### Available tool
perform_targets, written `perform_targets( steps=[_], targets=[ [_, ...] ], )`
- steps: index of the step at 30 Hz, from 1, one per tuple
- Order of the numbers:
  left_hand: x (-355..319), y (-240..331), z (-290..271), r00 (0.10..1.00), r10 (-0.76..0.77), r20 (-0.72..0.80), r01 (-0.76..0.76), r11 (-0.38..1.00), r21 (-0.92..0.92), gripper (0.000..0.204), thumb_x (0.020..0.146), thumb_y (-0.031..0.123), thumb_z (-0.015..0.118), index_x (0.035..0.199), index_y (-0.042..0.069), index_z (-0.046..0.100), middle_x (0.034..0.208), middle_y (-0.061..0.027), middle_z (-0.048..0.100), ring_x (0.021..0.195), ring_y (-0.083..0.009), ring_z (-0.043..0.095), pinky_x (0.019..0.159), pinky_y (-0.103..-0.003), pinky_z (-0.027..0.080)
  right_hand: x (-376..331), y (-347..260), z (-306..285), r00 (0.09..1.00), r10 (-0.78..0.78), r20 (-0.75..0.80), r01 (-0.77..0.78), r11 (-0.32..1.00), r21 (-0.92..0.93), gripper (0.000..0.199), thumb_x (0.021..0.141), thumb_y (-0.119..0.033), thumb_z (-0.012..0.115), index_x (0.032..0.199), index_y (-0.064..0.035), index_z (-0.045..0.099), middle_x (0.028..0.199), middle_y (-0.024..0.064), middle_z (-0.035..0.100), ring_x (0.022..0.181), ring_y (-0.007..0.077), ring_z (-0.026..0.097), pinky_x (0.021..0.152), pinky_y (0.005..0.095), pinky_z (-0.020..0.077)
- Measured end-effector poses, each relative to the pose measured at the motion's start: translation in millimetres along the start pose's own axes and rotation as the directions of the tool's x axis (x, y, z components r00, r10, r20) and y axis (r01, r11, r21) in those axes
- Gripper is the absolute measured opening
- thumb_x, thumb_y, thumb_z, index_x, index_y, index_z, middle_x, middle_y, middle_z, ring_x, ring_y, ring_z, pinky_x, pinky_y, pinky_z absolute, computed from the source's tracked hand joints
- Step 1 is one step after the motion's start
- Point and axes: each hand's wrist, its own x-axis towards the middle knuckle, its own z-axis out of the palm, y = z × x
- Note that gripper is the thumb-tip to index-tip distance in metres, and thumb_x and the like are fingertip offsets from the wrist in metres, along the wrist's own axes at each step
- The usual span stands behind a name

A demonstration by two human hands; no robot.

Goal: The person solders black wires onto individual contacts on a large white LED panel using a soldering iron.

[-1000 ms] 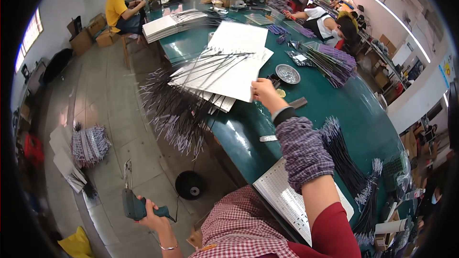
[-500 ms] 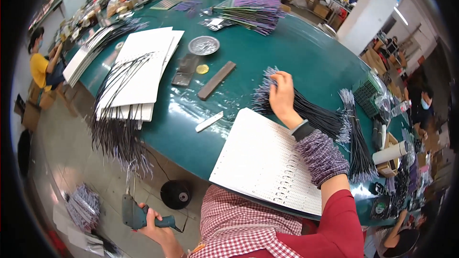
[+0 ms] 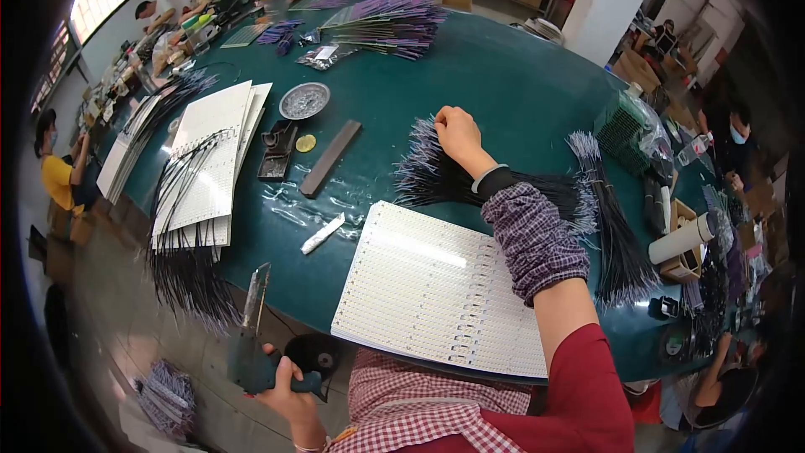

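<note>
On the big green table (image 3: 520, 75), the right hand (image 3: 457, 132) is curled into a fist on a bundle of thin black wires (image 3: 436, 174) w/ purple ends. Its fingers are pressed together around some of them, I think, but the back of the hand hides just how many. The bundle lies fanned out right under the hand, just past the stack of white strip boards (image 3: 436, 289) that sits at the near edge.

Down low, off the table, the left hand (image 3: 289, 386) is wrapped tight around the handle of a dark hand tool (image 3: 251, 344) (its two long metal tips point up).

Further left sits another pile of white boards (image 3: 205, 164) w/ black wires hanging off the table edge. Near it are a small round metal dish (image 3: 303, 101), a dark flat bar (image 3: 329, 158) and a small white stick (image 3: 323, 233).

What could go wrong: the wires are loose and tangled, so a quick pull could drag extra ones along or sweep some across the white boards. The tool tips are sharp-looking & close to the table edge, so they could bump it, or poke the person's lap, if the arm swings w/o looking.
</note>
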Motion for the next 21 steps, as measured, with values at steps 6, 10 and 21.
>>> perform_targets(
  steps=[6,10,21],
  targets=[
    [-13.8,-0.5,-2.2,0.997,-0.068,0.037,0.067,0.997,0.024,0.048,0.078,-0.01,0.06,0.123,-0.003,0.046,0.108,-0.0147,0.059,0.062,-0.0116,0.052,0.048,-0.023,0.041,-6.5,10.1,4.9,0.977,-0.2,-0.078,0.198,0.98,-0.038,0.006,0.084,-0.012,0.062,0.087,-0.0064,0.062,0.093,0.0127,0.059,0.09,0.0334,0.058,0.079,0.0435,0.0471],
    [-27.3,0.3,-3.7,0.998,-0.04,0.04,0.039,0.999,0.025,0.048,0.077,-0.01,0.061,0.122,-0.002,0.048,0.106,-0.0146,0.06,0.061,-0.0117,0.052,0.048,-0.023,0.041,0.1,10.7,4.9,0.976,-0.199,-0.083,0.2,0.98,0.002,0.005,0.085,-0.011,0.061,0.085,-0.0061,0.06,0.091,0.0131,0.057,0.09,0.0334,0.057,0.079,0.0433,0.0462],
    [-53.6,-5.0,-6.1,0.99,-0.079,0.114,0.079,0.997,0.007,0.048,0.076,-0.011,0.062,0.121,-0.002,0.049,0.107,-0.0143,0.061,0.061,-0.0134,0.054,0.049,-0.024,0.043,-85.2,-43.7,-205.7,0.984,-0.04,-0.172,0.132,0.813,0.566,0.013,0.085,-0.01,0.063,0.086,0.0025,0.063,0.071,-0.0002,0.058,0.067,0.0056,0.051,0.059,0.0221,0.0415]
  ],
)
